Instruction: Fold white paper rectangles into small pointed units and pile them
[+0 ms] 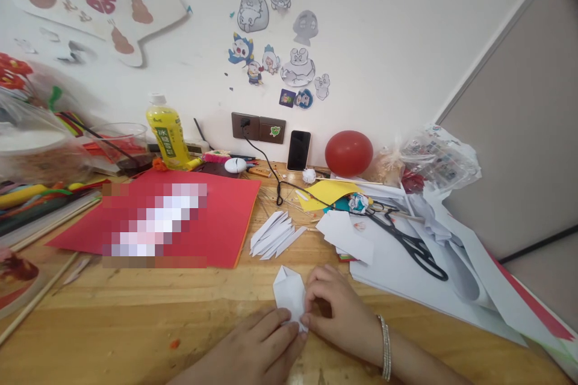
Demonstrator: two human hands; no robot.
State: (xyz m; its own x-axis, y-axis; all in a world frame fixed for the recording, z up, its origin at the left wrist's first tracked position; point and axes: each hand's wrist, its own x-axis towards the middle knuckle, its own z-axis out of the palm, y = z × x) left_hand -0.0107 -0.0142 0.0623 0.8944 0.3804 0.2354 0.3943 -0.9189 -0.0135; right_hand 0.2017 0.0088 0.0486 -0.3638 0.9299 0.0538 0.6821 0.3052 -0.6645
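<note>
A small piece of white paper [289, 292], partly folded, lies on the wooden table [135, 325] near its front edge. My left hand [257, 346] rests beside it with fingers stretched flat, the fingertips pressing the paper's lower edge. My right hand [336, 310], a bracelet on its wrist, has its fingers curled and pinches the paper's right side. A fan of folded white paper strips [273, 234] lies just beyond the hands.
A red sheet [226, 216] covers the table's left middle. Black scissors [409, 243] lie on white sheets [397, 277] at right. At the back stand a yellow bottle [167, 132], a phone [298, 150] and a red balloon [348, 153]. Sticks and clutter fill the left.
</note>
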